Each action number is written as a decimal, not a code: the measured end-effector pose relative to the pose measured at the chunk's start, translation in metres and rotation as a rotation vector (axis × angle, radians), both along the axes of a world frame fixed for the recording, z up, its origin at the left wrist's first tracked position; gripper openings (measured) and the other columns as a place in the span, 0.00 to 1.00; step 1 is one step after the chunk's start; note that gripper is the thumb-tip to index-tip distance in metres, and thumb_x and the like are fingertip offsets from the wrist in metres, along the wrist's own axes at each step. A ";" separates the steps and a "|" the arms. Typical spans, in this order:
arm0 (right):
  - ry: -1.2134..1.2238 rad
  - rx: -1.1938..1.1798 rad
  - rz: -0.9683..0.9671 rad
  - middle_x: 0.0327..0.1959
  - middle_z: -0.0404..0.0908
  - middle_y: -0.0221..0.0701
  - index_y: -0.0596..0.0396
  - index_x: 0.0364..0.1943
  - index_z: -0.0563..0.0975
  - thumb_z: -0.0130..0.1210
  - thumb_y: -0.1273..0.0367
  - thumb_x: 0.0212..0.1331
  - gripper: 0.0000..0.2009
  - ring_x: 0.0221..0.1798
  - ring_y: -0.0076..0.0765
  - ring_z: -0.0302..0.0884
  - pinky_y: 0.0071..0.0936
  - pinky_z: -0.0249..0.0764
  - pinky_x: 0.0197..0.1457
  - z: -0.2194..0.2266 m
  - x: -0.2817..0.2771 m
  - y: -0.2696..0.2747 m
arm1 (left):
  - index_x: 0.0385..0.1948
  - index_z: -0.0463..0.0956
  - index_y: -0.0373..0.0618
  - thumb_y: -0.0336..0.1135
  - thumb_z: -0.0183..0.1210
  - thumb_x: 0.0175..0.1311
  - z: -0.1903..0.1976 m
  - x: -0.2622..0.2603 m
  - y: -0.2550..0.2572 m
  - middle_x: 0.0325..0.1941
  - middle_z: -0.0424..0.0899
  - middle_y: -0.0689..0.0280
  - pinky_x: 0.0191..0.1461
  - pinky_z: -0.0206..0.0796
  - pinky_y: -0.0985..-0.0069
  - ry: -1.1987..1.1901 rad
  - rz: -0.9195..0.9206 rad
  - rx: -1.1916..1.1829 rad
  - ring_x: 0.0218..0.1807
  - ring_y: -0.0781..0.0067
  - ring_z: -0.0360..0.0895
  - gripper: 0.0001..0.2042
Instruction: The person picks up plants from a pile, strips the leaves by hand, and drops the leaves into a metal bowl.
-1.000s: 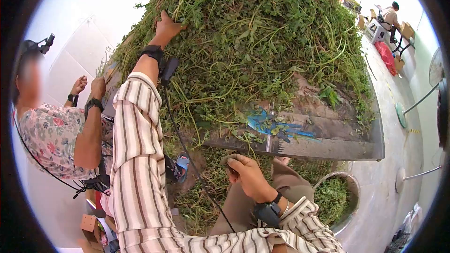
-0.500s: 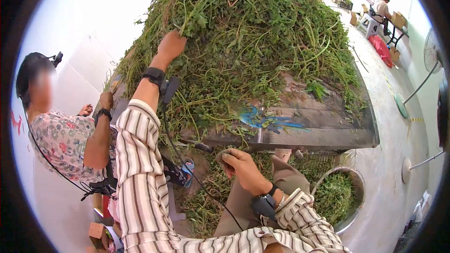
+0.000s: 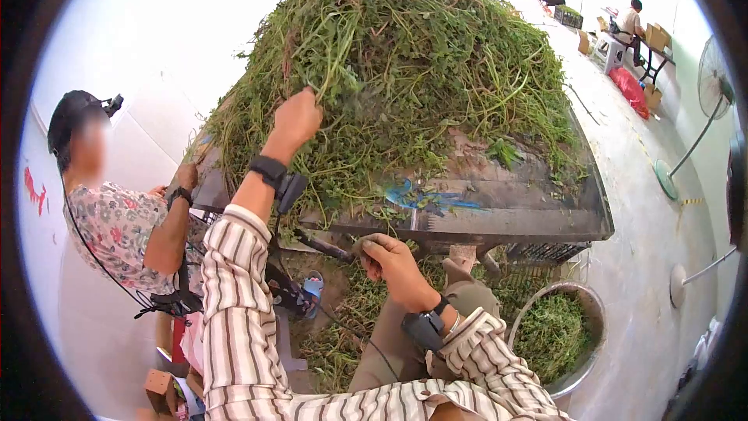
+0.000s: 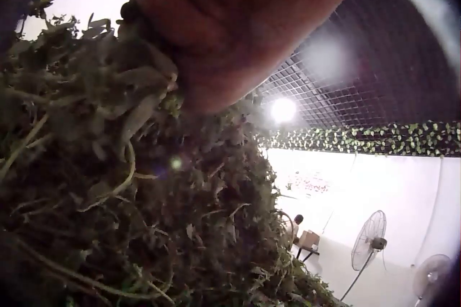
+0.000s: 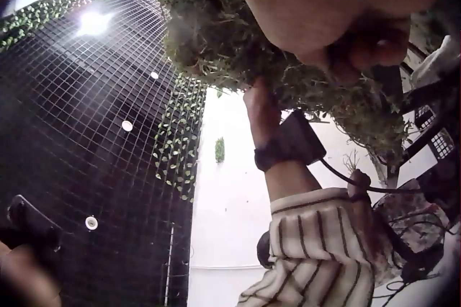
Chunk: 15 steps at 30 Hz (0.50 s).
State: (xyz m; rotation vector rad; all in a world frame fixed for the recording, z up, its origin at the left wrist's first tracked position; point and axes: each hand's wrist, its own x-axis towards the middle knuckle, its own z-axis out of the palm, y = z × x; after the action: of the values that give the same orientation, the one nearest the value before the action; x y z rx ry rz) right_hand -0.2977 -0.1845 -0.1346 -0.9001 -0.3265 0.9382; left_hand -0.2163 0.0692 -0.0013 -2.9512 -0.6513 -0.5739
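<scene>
My left hand [image 3: 298, 118] grips stems of leafy greens [image 3: 336, 54] at the near left slope of a tall heap. In the left wrist view, the curled left hand [image 4: 216, 33] is close against the leaves [image 4: 137, 77], and its fingertips are hidden. Over my lap, just below the table's front edge, is my right hand [image 3: 397, 269]. Its fingers are curled with the thumb against the forefinger, and nothing shows in its grasp. The right wrist view shows the curled right hand [image 5: 338, 19] from close by, with the left hand [image 5: 263, 109] at the heap beyond.
The heap lies on a dark table [image 3: 530, 222]. A round metal tub [image 3: 596, 323] with greens stands at my right, and loose greens [image 3: 335, 351] cover the floor. Another person [image 3: 128, 218] works at the left. Standing fans [image 3: 713, 82] are at the right.
My left hand has come down and toward me along the heap, its fingers now gripping stems. The right hand stays curled over my lap. The head view has shifted slightly.
</scene>
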 end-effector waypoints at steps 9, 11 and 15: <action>-0.087 -0.021 0.030 0.20 0.71 0.23 0.57 0.34 0.76 0.46 0.67 0.62 0.09 0.20 0.16 0.63 0.16 0.60 0.23 -0.003 -0.002 0.000 | 0.35 0.72 0.35 0.34 0.54 0.52 -0.052 -0.065 -0.026 0.31 0.78 0.50 0.36 0.69 0.58 0.091 0.022 0.047 0.32 0.48 0.76 0.12; -0.080 -0.014 0.029 0.20 0.71 0.23 0.57 0.34 0.76 0.45 0.67 0.63 0.09 0.20 0.17 0.63 0.16 0.60 0.23 -0.003 -0.002 0.002 | 0.35 0.72 0.34 0.32 0.52 0.53 -0.056 -0.075 -0.032 0.30 0.78 0.51 0.34 0.69 0.59 0.130 -0.029 0.068 0.31 0.50 0.77 0.11; -0.068 0.010 0.009 0.19 0.70 0.23 0.56 0.35 0.76 0.46 0.67 0.63 0.09 0.19 0.17 0.62 0.16 0.59 0.23 -0.004 -0.003 0.005 | 0.36 0.73 0.35 0.30 0.50 0.54 -0.086 -0.094 -0.051 0.29 0.78 0.52 0.33 0.70 0.62 0.166 -0.127 0.105 0.31 0.53 0.78 0.10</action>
State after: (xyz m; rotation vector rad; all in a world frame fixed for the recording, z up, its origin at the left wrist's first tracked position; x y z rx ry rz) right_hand -0.3003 -0.1791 -0.1382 -0.9229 -0.3936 0.9150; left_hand -0.3104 0.0180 -0.0875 -2.9154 -0.4077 -0.3537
